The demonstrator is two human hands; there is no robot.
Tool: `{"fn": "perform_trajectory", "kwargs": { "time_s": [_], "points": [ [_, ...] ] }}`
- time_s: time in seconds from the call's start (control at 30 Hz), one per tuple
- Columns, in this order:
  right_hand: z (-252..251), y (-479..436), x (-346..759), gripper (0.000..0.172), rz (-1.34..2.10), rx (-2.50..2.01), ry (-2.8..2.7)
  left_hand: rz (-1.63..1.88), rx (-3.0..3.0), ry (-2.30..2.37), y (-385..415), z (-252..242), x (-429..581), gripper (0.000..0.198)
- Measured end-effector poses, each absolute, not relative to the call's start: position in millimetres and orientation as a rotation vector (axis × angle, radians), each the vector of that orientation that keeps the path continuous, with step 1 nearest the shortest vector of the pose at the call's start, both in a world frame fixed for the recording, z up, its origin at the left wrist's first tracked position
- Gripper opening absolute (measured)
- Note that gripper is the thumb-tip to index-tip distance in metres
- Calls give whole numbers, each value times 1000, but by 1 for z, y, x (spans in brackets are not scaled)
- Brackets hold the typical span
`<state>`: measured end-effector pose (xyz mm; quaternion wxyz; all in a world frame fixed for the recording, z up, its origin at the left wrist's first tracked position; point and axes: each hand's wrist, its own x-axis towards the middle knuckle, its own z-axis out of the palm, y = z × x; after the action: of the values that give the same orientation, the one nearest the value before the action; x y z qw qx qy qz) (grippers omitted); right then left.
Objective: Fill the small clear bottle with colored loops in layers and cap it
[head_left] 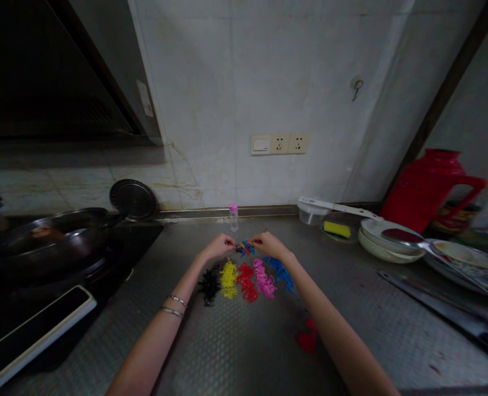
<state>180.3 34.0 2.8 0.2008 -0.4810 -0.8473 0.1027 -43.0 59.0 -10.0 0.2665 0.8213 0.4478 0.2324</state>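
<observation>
Both my hands reach over a small mixed-colour heap of tiny bands (245,248) on the metal counter (235,341). My left hand (219,245) has its fingers pinched at the heap's left edge, and my right hand (268,243) pinches at its right edge. What each pinch holds is too small to name. In front of the heap lie sorted piles: black (209,285), yellow (228,278), red (247,282), pink (263,279) and blue (280,272). A small clear bottle with a pink cap (233,216) stands behind the heap.
A dark wok (49,242) sits on the stove at left, with a round lid (133,199) leaning on the wall. At right are stacked plates (386,237), a yellow sponge (336,229), a red thermos jug (429,187) and a red scrap (307,341) by my right forearm.
</observation>
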Motion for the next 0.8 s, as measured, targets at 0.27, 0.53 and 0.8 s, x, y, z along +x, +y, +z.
{"fn": "perform_trajectory", "kwargs": {
  "time_s": [0.27,0.53,0.8],
  "points": [
    [5,37,187,26,301,-1361,-2342,501,2170,1211,65,-7,-56,18],
    [17,42,203,27,317,-1363,-2272,592,2139,1100,42,6,-25,17],
    [33,41,222,26,288,-1294,-2156,483,2336,1004,31,-9,51,21]
  ]
}}
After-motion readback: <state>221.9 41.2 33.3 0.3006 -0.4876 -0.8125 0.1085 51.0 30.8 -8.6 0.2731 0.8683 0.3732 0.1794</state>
